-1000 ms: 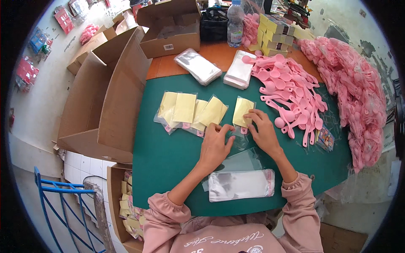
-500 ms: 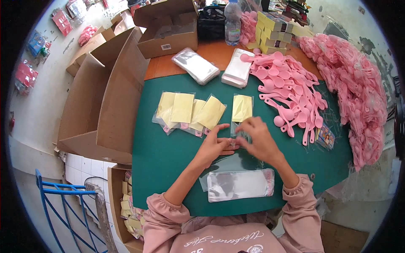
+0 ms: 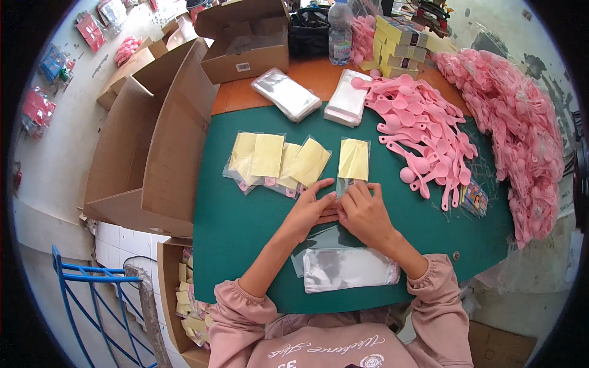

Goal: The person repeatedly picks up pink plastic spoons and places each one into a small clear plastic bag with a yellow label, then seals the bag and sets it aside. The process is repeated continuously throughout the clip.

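A clear plastic bag with a yellow card (image 3: 354, 159) inside lies on the green mat, its lower end under my fingers. My right hand (image 3: 368, 213) is closed at that end, fingertips bent down onto the plastic. Against it, my left hand (image 3: 311, 213) pinches at the same end with its thumb, index finger stretched along the mat; the fingers partly hide what is gripped. Left of it lie several filled bags with yellow cards (image 3: 266, 156), pink pieces showing at their lower ends. A stack of clear empty bags (image 3: 350, 270) rests below my wrists.
Pink spoons (image 3: 423, 132) are heaped at the right, beside bulging bags of pink spoons (image 3: 503, 116). Two bag stacks (image 3: 286, 95) lie at the back, before a water bottle (image 3: 339, 34) and yellow-edged card stacks (image 3: 399, 46). Open cardboard boxes (image 3: 175, 132) border the left side.
My right hand has come down and left from a looser, raised pose, its fingers now pressed onto the bag's lower end. My left hand has barely moved.
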{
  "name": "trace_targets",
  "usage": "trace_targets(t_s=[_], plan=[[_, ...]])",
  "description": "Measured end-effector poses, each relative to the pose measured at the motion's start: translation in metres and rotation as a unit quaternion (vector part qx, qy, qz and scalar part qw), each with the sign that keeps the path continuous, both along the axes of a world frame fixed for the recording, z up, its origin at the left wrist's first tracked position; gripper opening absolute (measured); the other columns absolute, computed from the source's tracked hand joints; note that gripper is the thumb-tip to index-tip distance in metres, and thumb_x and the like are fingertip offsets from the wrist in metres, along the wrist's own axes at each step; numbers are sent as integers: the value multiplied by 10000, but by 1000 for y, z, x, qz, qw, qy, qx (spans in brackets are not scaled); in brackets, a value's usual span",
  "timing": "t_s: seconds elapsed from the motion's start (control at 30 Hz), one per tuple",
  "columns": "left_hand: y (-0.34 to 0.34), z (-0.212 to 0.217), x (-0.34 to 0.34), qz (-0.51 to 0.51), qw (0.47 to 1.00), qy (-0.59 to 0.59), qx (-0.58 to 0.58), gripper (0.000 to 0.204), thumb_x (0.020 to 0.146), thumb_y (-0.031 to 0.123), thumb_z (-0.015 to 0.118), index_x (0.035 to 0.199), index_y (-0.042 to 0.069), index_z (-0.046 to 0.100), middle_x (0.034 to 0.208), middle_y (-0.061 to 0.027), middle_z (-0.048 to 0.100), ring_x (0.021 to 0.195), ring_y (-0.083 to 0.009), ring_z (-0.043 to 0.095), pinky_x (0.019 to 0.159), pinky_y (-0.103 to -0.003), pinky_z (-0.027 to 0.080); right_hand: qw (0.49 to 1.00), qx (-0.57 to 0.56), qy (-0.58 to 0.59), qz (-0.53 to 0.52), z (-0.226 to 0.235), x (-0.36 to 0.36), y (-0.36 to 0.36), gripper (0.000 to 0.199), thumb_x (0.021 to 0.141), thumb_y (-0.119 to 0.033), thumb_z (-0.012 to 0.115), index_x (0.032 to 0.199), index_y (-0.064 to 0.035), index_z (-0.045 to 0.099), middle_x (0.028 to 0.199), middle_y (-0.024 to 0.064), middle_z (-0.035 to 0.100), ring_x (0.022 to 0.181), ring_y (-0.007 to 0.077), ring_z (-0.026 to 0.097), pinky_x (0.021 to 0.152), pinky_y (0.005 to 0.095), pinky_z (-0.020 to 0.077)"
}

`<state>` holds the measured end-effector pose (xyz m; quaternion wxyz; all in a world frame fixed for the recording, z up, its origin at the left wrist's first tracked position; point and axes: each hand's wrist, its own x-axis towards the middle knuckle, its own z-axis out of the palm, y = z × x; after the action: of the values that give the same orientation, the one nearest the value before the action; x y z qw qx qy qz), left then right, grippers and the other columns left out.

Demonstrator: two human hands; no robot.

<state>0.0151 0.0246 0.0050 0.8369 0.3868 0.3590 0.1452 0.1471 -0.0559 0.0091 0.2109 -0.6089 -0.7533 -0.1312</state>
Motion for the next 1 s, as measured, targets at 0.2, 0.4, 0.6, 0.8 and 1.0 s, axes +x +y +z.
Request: trace_targets(t_s=[0.2, 0.4, 0.6, 0.8, 1.0], plan=[[-9, -4, 9, 26, 986, 42, 159, 320, 876, 91, 479, 1182, 62, 387, 842, -92, 613, 790, -159, 619, 705, -294, 528, 987, -90, 105, 76, 13, 12, -12, 115, 706, -124, 580, 790, -69, 524, 780, 61, 477, 802, 213, 483, 752, 371, 344], [-2, -2, -2, -25, 990, 22, 134, 258, 883, 92, 465, 1136, 60, 423, 882, -97, 611, 860, -164, 611, 745, -275, 510, 752, -360, 550, 54, 62, 141, -33, 107, 792, -106, 579, 829, -29, 514, 803, -2, 508, 758, 91, 490, 663, 240, 402], [-2, 0, 6, -110, 982, 3, 152, 210, 889, 131, 467, 1091, 77, 494, 983, -67, 594, 930, -145, 584, 765, -256, 482, 944, -108, 241, -199, 67, 236, -61, 167, 774, -58, 532, 934, -15, 513, 880, 68, 529, 845, 185, 520, 783, 296, 414], [-4, 5, -2, -86, 988, 11, 128, 230, 884, 140, 480, 1104, 72, 500, 961, -55, 606, 905, -120, 585, 735, -229, 471, 964, -166, 206, -20, 30, 56, -20, 513, 622, -103, 692, 1063, -54, 434, 986, 138, 440, 961, 310, 482, 836, 385, 395], [0, 14, -4, -113, 979, -33, 168, 239, 884, 134, 481, 1118, 85, 487, 934, -64, 621, 870, -125, 594, 694, -215, 474, 986, -80, 149, -2, 6, 50, -10, 239, 685, -38, 645, 893, -32, 526, 888, 118, 467, 799, 253, 548, 704, 356, 448]])
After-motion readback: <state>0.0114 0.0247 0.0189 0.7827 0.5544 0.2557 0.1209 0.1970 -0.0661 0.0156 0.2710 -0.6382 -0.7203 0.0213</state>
